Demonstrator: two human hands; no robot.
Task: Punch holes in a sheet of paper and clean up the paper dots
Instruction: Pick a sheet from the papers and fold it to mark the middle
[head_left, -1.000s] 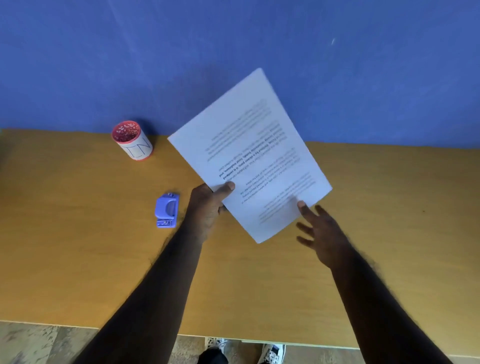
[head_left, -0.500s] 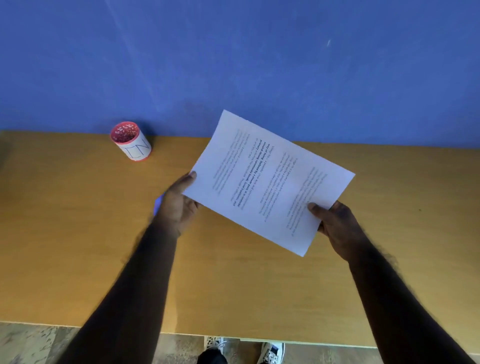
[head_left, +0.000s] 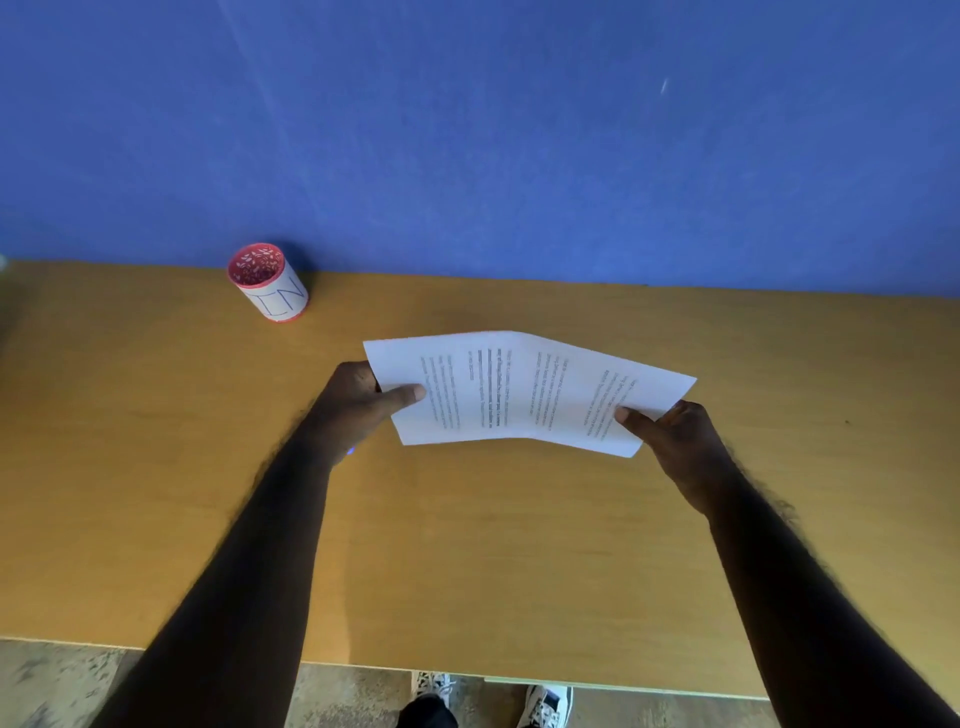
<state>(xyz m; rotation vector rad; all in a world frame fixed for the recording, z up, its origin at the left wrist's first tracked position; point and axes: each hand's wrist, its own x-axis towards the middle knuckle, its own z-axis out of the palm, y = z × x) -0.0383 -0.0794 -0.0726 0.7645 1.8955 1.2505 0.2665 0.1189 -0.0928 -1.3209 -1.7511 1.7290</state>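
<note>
Both hands, left (head_left: 358, 400) and right (head_left: 675, 441), pinch the bent sheet (head_left: 519, 389); red cup (head_left: 267, 283) holds speckled contents on the surface (head_left: 467, 545).

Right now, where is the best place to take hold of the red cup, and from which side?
Probably grip the cup around its round side wall, coming from the front right. It stands upright against the blue wall, so the back is blocked; nothing stands around it.

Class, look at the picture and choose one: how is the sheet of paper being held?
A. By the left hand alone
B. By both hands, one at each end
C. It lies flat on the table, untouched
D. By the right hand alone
B: the left hand pinches one end of the sheet of paper and the right hand pinches the other, with the sheet bent in the middle.
</note>
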